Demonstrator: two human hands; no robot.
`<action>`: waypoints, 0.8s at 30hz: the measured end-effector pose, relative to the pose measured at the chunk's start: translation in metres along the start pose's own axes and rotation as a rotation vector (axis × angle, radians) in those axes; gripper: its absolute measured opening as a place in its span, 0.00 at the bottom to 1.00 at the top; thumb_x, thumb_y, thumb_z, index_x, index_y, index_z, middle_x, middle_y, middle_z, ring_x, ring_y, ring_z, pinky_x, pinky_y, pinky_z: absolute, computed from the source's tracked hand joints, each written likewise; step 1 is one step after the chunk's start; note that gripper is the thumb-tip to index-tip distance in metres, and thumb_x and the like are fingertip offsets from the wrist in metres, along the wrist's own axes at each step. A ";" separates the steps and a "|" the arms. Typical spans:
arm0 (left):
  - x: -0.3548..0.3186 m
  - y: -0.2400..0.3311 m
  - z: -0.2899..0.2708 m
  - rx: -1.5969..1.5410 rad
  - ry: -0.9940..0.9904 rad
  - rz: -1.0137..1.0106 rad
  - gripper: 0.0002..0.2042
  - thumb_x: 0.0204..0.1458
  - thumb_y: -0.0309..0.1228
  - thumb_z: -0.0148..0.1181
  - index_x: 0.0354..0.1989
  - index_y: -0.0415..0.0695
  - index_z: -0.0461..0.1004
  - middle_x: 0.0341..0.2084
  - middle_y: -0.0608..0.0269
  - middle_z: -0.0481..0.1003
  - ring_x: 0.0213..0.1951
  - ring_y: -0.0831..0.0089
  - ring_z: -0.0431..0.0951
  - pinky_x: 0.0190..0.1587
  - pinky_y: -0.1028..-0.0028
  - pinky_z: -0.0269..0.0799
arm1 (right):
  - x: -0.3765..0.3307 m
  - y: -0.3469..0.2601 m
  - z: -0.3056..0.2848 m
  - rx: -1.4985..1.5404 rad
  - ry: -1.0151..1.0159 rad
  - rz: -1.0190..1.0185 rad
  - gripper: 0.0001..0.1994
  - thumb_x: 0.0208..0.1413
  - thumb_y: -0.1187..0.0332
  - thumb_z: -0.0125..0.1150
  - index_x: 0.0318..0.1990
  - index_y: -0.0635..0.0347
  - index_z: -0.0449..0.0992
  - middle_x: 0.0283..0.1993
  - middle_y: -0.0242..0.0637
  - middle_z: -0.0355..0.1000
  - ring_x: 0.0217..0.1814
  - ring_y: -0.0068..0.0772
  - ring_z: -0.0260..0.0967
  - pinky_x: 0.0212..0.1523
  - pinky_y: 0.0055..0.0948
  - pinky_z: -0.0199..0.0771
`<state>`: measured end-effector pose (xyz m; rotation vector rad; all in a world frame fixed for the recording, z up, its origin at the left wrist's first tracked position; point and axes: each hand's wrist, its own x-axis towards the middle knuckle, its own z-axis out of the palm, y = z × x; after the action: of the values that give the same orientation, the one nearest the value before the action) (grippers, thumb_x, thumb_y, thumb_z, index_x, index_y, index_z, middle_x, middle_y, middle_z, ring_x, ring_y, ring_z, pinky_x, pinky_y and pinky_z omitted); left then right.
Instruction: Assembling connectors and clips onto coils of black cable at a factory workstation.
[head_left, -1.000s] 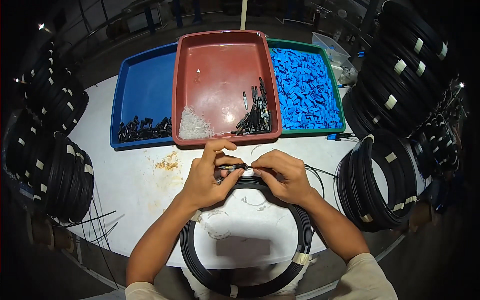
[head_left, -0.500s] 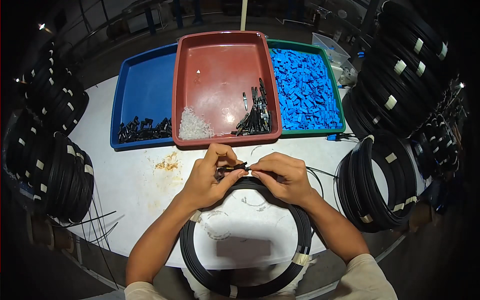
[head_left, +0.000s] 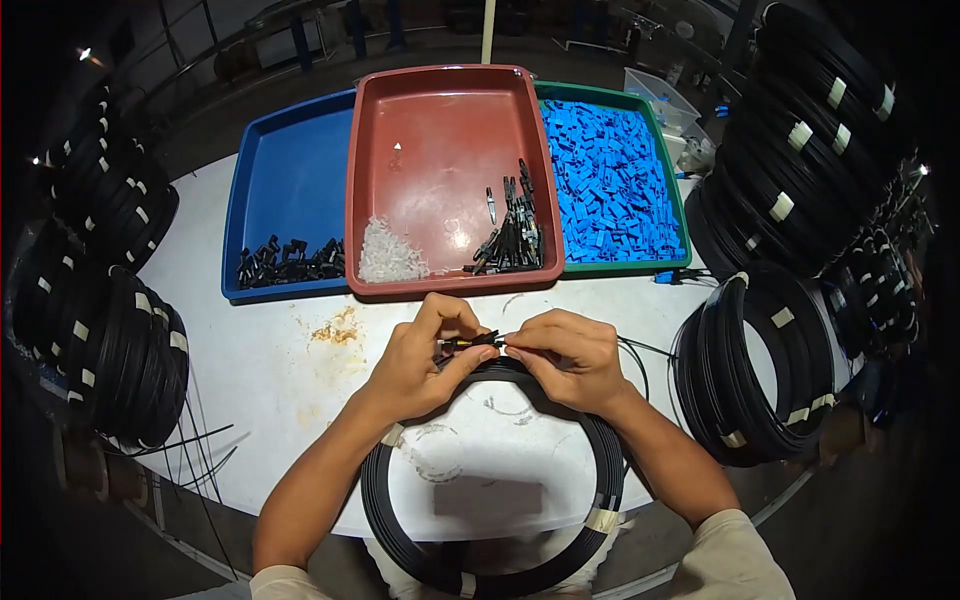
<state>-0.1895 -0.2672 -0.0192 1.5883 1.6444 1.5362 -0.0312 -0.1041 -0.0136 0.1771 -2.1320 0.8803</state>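
In front of the red tray, my two hands meet over the upper part of a black cable coil [head_left: 378, 490]. My left hand [head_left: 420, 365] is closed on a small black connector [head_left: 484, 339], pinched between thumb and fingers. A dark piece with a yellowish spot also shows among the left fingers, partly hidden. My right hand [head_left: 572, 358] pinches the thin black cable [head_left: 640, 346] right at the connector's right end. Its fingertips hide the cable's tip, so I cannot tell how far in it sits.
A red tray [head_left: 420, 150] holds white bits [head_left: 388, 255] and black connectors [head_left: 512, 235]. The blue tray [head_left: 290, 170] at left has black pieces; the green tray [head_left: 625, 266] at right has blue parts [head_left: 610, 185]. Cable coils [head_left: 150, 350] stand left, more coils [head_left: 700, 390] right.
Both hands keep their grip and have shifted only slightly at the fingers. The connector sits almost where it was; the trays and coils are unchanged.
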 end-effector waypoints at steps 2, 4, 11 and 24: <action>0.000 0.000 0.000 0.002 0.001 0.006 0.16 0.57 0.15 0.63 0.46 0.39 0.61 0.37 0.57 0.76 0.43 0.75 0.81 0.47 0.76 0.76 | 0.000 -0.001 0.001 -0.003 -0.002 0.032 0.09 0.46 0.80 0.73 0.37 0.64 0.83 0.33 0.41 0.78 0.28 0.32 0.77 0.27 0.27 0.75; 0.000 0.001 0.000 0.004 0.002 0.011 0.16 0.57 0.15 0.63 0.46 0.39 0.61 0.37 0.57 0.76 0.42 0.75 0.81 0.47 0.76 0.76 | 0.002 -0.006 -0.001 -0.021 -0.011 0.033 0.09 0.46 0.80 0.73 0.36 0.64 0.83 0.33 0.40 0.78 0.28 0.33 0.77 0.27 0.27 0.75; 0.003 0.008 0.002 0.058 -0.018 0.037 0.15 0.57 0.19 0.65 0.46 0.38 0.64 0.37 0.55 0.79 0.40 0.75 0.82 0.45 0.75 0.77 | -0.001 0.000 0.000 -0.042 -0.020 0.001 0.09 0.44 0.79 0.74 0.35 0.63 0.82 0.31 0.37 0.78 0.26 0.33 0.76 0.25 0.28 0.74; 0.006 0.013 0.001 0.246 0.134 0.198 0.10 0.46 0.23 0.74 0.37 0.38 0.83 0.29 0.57 0.82 0.27 0.68 0.80 0.31 0.74 0.75 | 0.002 -0.004 -0.001 -0.035 0.016 -0.022 0.07 0.45 0.80 0.73 0.33 0.64 0.83 0.30 0.40 0.79 0.26 0.33 0.77 0.25 0.28 0.75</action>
<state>-0.1841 -0.2643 -0.0058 1.8604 1.8568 1.6188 -0.0305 -0.1061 -0.0101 0.1744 -2.1248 0.8292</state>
